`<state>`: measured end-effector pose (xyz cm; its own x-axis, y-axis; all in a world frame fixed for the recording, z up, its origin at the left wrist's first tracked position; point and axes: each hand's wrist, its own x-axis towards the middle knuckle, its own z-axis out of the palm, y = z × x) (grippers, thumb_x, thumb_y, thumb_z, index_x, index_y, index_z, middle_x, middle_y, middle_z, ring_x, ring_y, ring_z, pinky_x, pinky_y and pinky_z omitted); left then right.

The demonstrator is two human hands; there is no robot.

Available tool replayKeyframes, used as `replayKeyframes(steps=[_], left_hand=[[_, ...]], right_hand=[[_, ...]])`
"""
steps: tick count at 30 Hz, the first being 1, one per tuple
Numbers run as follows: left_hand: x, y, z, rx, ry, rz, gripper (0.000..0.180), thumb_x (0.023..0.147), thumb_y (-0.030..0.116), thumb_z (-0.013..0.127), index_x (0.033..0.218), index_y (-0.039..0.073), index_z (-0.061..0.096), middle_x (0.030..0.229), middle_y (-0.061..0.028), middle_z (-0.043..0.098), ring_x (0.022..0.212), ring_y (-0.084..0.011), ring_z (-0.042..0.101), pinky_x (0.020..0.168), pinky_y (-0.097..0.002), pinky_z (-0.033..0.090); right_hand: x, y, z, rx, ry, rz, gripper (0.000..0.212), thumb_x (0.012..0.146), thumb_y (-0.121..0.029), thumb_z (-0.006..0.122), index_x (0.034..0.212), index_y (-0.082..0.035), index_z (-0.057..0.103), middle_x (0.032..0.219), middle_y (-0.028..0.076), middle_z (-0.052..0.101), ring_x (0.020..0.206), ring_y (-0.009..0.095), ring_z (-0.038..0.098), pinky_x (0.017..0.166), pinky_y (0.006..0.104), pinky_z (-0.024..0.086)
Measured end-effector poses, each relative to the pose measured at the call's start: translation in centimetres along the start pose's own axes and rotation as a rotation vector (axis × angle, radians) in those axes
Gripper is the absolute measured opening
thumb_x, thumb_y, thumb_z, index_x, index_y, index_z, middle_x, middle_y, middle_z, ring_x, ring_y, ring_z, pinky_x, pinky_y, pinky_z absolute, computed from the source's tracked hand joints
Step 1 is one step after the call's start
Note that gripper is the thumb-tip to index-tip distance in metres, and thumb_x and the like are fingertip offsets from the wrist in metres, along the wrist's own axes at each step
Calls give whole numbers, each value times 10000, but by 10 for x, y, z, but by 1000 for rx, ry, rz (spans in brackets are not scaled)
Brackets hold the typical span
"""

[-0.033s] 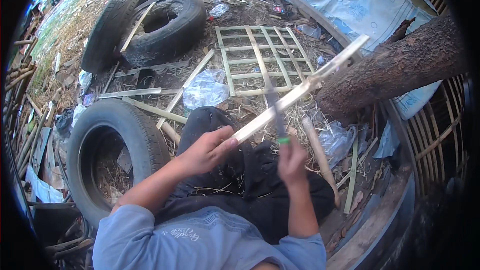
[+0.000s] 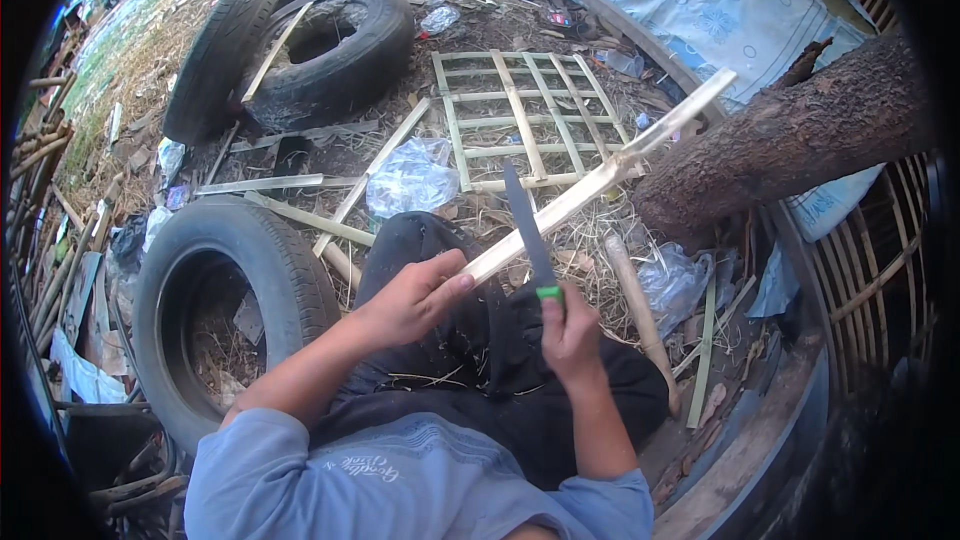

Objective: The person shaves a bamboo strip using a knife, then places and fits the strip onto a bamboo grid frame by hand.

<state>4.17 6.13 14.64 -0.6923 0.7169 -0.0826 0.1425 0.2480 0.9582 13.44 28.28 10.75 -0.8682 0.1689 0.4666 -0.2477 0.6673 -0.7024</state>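
My left hand (image 2: 420,302) grips the near end of a pale split bamboo strip (image 2: 570,202), which slants up and away to the right and has a darker node near its far part. In my right hand (image 2: 571,335) is a knife (image 2: 529,228) with a green handle, its dark blade pointing up and slightly left. The blade crosses the strip just beyond my left fingers; whether its edge touches the wood I cannot tell. Thin shavings lie on my dark trousers. Past the strip, a bamboo lattice (image 2: 516,95) lies on the ground.
A tree trunk (image 2: 800,130) leans in at the right, close to the strip's far end. An upright tyre (image 2: 160,280) stands by my left arm, with another tyre (image 2: 372,60) farther off. A plastic bag (image 2: 410,178), a round stick (image 2: 640,315) and loose bamboo strips litter the ground.
My right hand and the knife have moved slightly left and nearer to me, along the strip toward my left hand. My left hand and the strip stay almost still.
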Motion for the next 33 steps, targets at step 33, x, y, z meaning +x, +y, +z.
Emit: replayKeyframes(steps=[33], left_hand=[[48,-43,-36,727,432,463,482,723,144,749,1155,94,540,1118,-144,513,1092,-320,477,966,-454,363]], right_hand=[[-83,37,-8,591,-17,635,259,779,30,688,981,-3,529,868,100,687,736,150,667,683,284,539]])
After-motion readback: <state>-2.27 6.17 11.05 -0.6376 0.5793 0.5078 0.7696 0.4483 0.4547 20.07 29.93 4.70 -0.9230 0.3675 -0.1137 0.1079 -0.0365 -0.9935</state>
